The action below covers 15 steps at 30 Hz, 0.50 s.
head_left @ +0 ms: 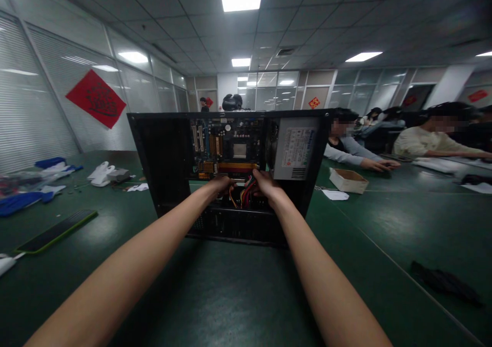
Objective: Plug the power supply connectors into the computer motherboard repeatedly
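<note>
An open black computer case [161, 162] stands upright on the green table [238, 296], its inside facing me. Inside are a motherboard [226, 149] and a grey power supply [295, 152] at the right. A bundle of coloured cables [246, 193] hangs below the board. My left hand [221, 184] reaches into the case, fingers curled at the board's lower edge next to the cables. My right hand [267, 185] is closed around the cable bundle from the right side. What the left fingers hold is hidden.
A flat black strip with a green edge [57, 231] lies at the left. White and blue bags [46, 183] sit far left. A cardboard box [348, 180] and paper are at the right, where other people sit working. A dark cloth [446, 283] lies near right.
</note>
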### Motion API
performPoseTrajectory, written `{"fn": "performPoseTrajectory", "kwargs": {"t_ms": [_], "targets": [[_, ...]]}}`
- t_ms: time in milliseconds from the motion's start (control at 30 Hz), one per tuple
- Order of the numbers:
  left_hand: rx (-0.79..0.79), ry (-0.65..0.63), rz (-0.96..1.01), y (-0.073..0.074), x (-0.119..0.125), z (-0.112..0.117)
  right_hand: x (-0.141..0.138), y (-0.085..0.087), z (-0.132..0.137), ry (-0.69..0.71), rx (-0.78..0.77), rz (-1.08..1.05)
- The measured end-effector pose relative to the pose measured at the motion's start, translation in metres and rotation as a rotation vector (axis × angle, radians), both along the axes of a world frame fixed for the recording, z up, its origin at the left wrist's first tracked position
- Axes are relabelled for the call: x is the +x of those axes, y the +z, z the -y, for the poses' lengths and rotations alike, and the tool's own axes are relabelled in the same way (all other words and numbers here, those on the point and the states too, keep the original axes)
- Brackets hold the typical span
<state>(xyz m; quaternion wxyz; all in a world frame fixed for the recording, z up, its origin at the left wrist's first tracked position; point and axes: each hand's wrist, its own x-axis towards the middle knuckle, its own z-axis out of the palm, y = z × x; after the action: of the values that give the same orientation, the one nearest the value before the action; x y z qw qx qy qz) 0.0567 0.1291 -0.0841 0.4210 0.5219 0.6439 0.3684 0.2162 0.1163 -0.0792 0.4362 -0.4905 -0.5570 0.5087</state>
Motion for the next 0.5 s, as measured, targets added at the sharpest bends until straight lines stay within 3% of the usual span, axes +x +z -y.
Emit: {"fn": "performPoseTrajectory", "kwargs": {"t_ms": [500], "targets": [[0.059,0.015,0.131,-0.001,-0.004,0.010,-0.001,-0.007,-0.007,-0.009,0.024,0.005]]}}
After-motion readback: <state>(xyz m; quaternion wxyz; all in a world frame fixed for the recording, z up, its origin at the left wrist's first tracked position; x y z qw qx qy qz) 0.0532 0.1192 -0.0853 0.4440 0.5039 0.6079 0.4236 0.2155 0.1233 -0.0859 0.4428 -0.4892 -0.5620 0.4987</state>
